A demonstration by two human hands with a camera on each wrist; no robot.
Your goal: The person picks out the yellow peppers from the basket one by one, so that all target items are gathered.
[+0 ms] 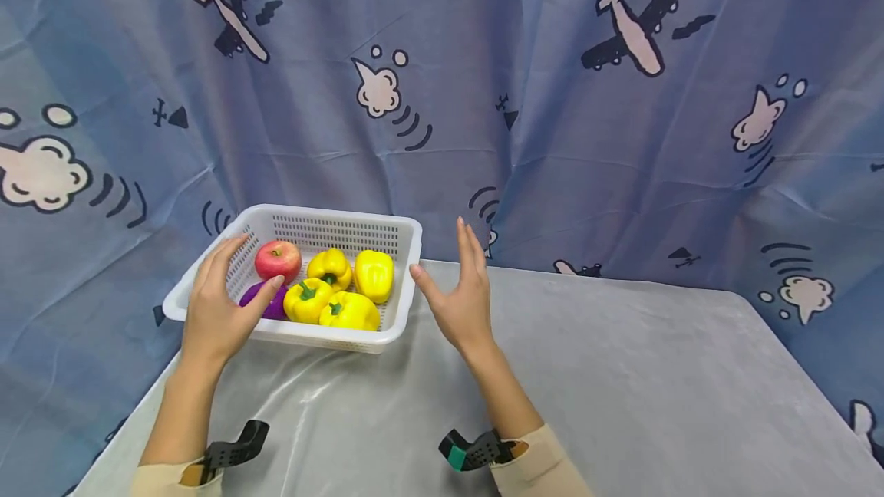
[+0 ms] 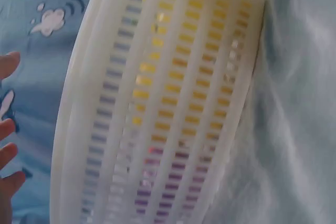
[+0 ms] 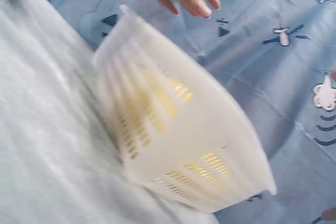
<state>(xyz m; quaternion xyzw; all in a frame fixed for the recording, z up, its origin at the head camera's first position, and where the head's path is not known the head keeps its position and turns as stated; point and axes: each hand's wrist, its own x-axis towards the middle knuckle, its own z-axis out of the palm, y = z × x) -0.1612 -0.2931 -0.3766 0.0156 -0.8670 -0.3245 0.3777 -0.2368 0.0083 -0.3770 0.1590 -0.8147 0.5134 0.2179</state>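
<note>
A white plastic basket (image 1: pixel 407 313) with slotted walls holds a red apple (image 1: pixel 278 258), several yellow bell peppers (image 1: pixel 374 276) and a purple item (image 1: pixel 275 307) that is partly hidden by my left thumb. My left hand (image 1: pixel 217 313) hovers over the basket's left end, fingers spread and nothing in its grasp. To the right of the basket, my right hand (image 1: pixel 466 305) is raised, palm turned inward and thumb apart from the fingers; its thumb tip is close to the right rim. Through the slots in the left wrist view, yellow and purple show in the basket wall (image 2: pixel 79 129).
The basket stands at the back left of a table under a grey-white cover (image 1: pixel 608 374). Behind it hangs a blue curtain (image 1: pixel 442 98) printed with planes and clouds, close to the basket's far side. Both wrists wear a black camera mount (image 1: pixel 238 445).
</note>
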